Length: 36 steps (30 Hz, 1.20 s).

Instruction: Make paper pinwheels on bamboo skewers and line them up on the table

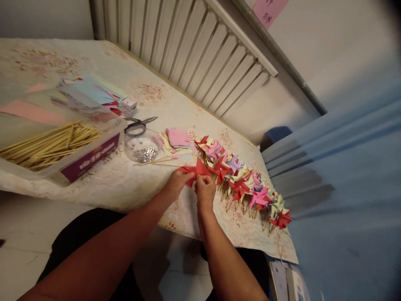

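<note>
Left hand (pixel 177 184), right hand (pixel 206 189), grip of each pinched on red folded paper (pixel 202 167), coloured pinwheels (pixel 239 186) just beside, cloth-covered counter (pixel 147 184) beneath

You see red paper (pixel 202 166), a cream tablecloth (pixel 131 179) with pinkish flowers (pixel 152 93), yellow sticks (pixel 67 141), a blue curtain (pixel 341 184), and pinwheels (pixel 239 189) in red, pink, lilac and pale green.

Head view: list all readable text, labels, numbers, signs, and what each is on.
None reads for certain.
Pink note, top right: dark marks, cut off by frame edge, unclear.
Purple label on plastic tub: pale lettering, too blurred.
Small white box: print too small.
White item, lower right: blue marking, illegible.
</note>
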### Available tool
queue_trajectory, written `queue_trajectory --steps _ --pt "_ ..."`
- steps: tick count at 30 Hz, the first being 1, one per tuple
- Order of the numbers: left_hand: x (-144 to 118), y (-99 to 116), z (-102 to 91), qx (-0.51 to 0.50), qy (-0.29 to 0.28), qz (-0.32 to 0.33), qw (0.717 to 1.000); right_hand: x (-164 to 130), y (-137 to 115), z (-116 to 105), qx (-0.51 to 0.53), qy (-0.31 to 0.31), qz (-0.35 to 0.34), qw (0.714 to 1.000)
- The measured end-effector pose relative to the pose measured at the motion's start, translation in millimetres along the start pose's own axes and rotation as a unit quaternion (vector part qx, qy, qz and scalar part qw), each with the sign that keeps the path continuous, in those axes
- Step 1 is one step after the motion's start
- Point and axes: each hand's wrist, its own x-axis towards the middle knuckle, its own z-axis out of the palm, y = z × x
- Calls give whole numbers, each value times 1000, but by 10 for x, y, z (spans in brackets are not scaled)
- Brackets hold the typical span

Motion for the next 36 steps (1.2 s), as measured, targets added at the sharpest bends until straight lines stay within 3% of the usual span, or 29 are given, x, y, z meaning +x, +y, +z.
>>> queue_trajectory --steps 13,18,36 --pt "-21 43 26 -1 9 -1 1000 -27 -19 -6 5 -14 1 1000" --pt "-30 42 35 -8 6 -9 1000 -24 -7 -3 -1 21 6 1000" --pt "-20 32 28 19 45 -1 999 -10 35 2 -47 18 -37 998"
